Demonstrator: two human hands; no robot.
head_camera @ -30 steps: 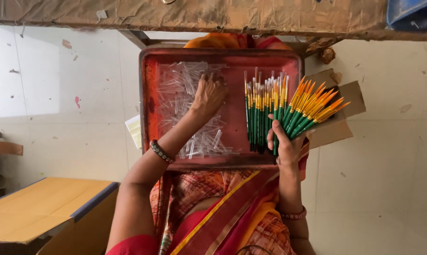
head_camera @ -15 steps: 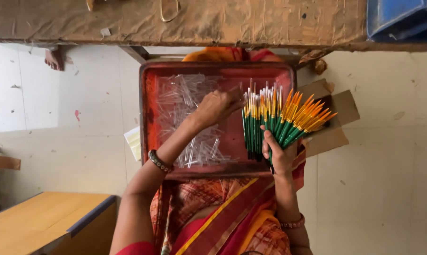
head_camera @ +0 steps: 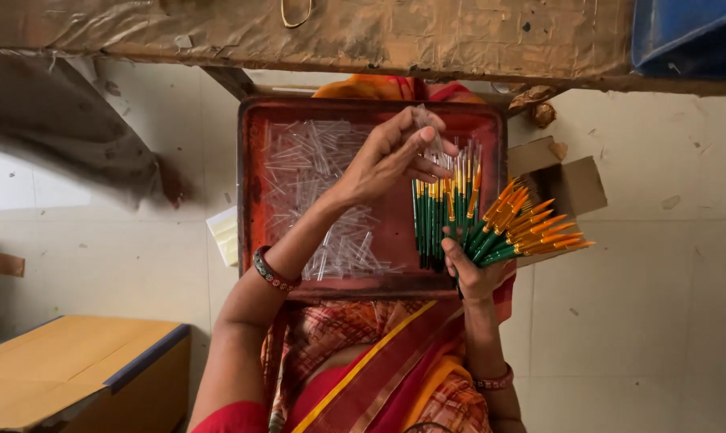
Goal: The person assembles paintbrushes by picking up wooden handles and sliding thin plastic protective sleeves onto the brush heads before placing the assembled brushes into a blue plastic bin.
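Change since the earlier frame: the left hand point(head_camera: 387, 160) has lifted off the loose tubes at centre and crossed to the brush tips at centre right, now carrying a clear plastic cap point(head_camera: 432, 136) pinched in its fingertips.

1. Cardboard-covered counter point(head_camera: 339, 32), along the top of the frame; a blue crate point(head_camera: 688, 36) sits at its upper right.
2. Wooden board point(head_camera: 66, 365), lower left, on the pale floor.
3. Red tray point(head_camera: 491, 128), centre, resting on the person's lap. Left half holds a heap of clear caps point(head_camera: 315, 184), a large stock not yet used.
4. Open cardboard box point(head_camera: 575, 180), right of the tray, partly under the brushes.
5. Fan of paintbrushes point(head_camera: 491, 224), green handles, orange ferrules, centre right. Right hand point(head_camera: 475, 273) has its grip closed round the handle ends, below the fan.
6. Left-hand grip: nearly closed, thumb and fingers on the one cap, held at the tips of the leftmost brushes.

Progress, as judged: whether any brush tips are already capped cannot be told; most appear bare, so the bulk of the capping remains.
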